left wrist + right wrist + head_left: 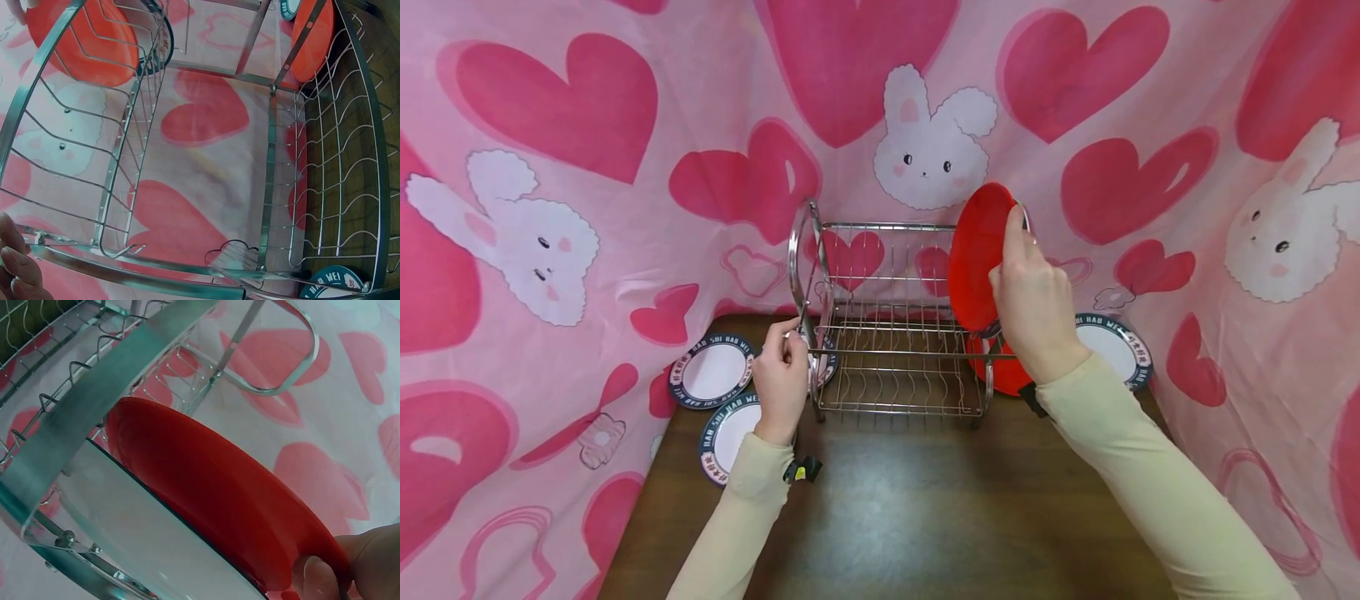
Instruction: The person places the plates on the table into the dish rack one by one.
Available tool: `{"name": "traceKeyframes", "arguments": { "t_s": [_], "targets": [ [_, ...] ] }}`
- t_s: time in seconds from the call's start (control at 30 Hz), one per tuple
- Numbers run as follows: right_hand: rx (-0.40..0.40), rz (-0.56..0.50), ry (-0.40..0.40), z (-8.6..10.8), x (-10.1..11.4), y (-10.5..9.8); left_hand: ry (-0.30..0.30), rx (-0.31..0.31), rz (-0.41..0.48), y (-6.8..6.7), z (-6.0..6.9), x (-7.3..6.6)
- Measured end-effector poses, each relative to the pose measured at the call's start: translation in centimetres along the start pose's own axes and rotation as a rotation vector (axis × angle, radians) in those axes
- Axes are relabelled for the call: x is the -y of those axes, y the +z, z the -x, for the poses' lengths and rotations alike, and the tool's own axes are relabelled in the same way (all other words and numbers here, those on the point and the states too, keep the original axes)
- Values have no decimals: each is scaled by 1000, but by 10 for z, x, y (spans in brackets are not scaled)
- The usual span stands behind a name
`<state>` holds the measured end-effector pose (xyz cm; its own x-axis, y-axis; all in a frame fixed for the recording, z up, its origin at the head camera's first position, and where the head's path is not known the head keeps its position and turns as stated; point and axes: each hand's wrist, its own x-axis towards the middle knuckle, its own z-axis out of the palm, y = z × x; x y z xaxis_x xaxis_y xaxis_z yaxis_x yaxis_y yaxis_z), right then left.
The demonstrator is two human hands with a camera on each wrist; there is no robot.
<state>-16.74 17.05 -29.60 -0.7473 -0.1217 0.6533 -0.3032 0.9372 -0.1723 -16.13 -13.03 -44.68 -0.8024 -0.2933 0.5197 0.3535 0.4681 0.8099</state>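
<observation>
In the head view, a silver two-tier metal wire dish rack (898, 410) stands on a dark brown wooden table (880, 508). The person's right forearm, in a cream sleeve (1150, 467), reaches up from the lower right toward the rack's right end, and the right hand (1036, 304) is raised there with its index finger extended upward along the edge of a round, glossy red plate (977, 258). That plate is tilted on its edge at the right end of the rack's upper tier. The left hand (782, 375) sits lower, at the rack's left end, its thumb and fingers bent in and pinching the side frame. A second red plate (1017, 377) shows low at the rack's right end. Round white plates with navy lettered rims lie about the rack: two to its left (711, 371), one partly hidden behind its left end, and one to its right (1108, 350). In the left wrist view, curled left fingertips press close to the rack's side rail, and a navy-rimmed plate (166, 44) stands just beside the raised red plate in the upper tier. In the right wrist view, the right hand pinches the red plate by its rim, the thumb flat against one face and fingers behind, next to the rack's bar.
</observation>
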Motion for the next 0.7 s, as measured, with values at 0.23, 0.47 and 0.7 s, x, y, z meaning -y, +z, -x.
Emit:
{"name": "traceKeyframes", "arguments": {
  "t_s": [0.23, 0.47, 0.7],
  "targets": [
    [53, 32, -18, 2, 1, 5, 2, -9, 2, 0, 0, -1],
    [80, 55, -22, 3, 0, 12, 8, -7, 0, 1, 0, 0],
    [80, 94, -36, 5, 1, 16, 6, -13, 0, 1, 0, 2]
  ]
}}
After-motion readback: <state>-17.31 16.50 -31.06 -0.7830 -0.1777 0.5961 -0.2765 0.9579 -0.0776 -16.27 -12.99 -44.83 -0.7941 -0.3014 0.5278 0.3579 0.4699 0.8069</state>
